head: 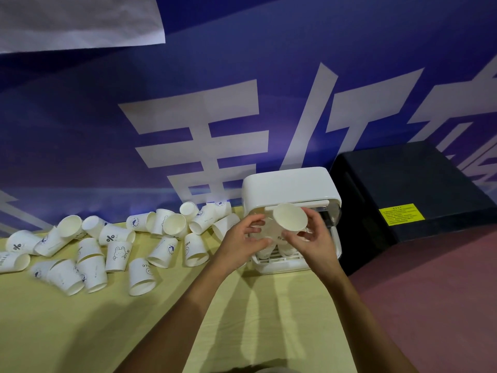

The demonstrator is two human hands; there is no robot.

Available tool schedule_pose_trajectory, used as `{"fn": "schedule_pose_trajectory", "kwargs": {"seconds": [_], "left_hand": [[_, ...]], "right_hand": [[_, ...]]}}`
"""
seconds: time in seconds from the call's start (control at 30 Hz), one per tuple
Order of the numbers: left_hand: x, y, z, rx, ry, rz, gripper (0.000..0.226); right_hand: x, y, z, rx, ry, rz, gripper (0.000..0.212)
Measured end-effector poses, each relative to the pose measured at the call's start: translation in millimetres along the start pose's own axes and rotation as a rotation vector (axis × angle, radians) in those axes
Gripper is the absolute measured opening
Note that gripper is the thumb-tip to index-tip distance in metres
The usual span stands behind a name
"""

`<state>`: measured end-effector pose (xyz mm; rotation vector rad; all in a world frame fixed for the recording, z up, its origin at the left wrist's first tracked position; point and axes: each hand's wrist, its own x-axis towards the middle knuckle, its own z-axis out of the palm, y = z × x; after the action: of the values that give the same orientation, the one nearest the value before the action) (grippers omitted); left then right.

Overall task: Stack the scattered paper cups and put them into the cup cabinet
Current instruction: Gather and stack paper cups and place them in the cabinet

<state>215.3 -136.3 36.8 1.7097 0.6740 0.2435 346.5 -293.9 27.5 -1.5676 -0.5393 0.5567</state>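
Held cup: a white paper cup (290, 217) is being held up just in front of the cabinet's open front, its mouth tilting toward the camera.
Right hand: the right hand (313, 242) is gripping the cup, fingers curling round its wall.
Left hand: the left hand (246, 238) is pinching the same cup from the other side; its fingertips are blurring.
Cabinet: a white plastic cup cabinet (290, 184) with a rounded top is sitting on the table, its front standing open; a few white cups (265, 253) are standing inside at the bottom.
Loose cups: scattered white paper cups (118, 254) with blue prints are lying left of the cabinet, most on their sides, some upside down.
Table: a pale yellow tablecloth (80, 332) is lying under the cabinet.
Right of cabinet: a black box (419, 184) bearing a yellow label (402, 214) is standing just beside it.
Behind cabinet: a blue banner (80, 130) with large white characters is hanging.
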Motion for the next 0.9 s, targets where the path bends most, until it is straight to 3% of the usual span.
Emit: {"fn": "schedule_pose_trajectory", "kwargs": {"seconds": [0.13,0.4,0.7,0.9], "left_hand": [[0,-9,-4,0.004,0.06,-0.045,0.04],[-4,-18,-7,0.02,0.109,-0.083,0.03],[0,-25,-11,0.021,0.11,-0.117,0.03],[0,-23,-13,0.009,0.117,-0.117,0.029]], "right_hand": [[-4,8,-14,-0.102,0.175,-0.04,0.069],[-2,28,-4,-0.292,0.126,-0.005,0.072],[2,52,6,-0.574,0.187,-0.066,0.076],[-4,55,5,-0.629,0.205,-0.05,0.086]]}}
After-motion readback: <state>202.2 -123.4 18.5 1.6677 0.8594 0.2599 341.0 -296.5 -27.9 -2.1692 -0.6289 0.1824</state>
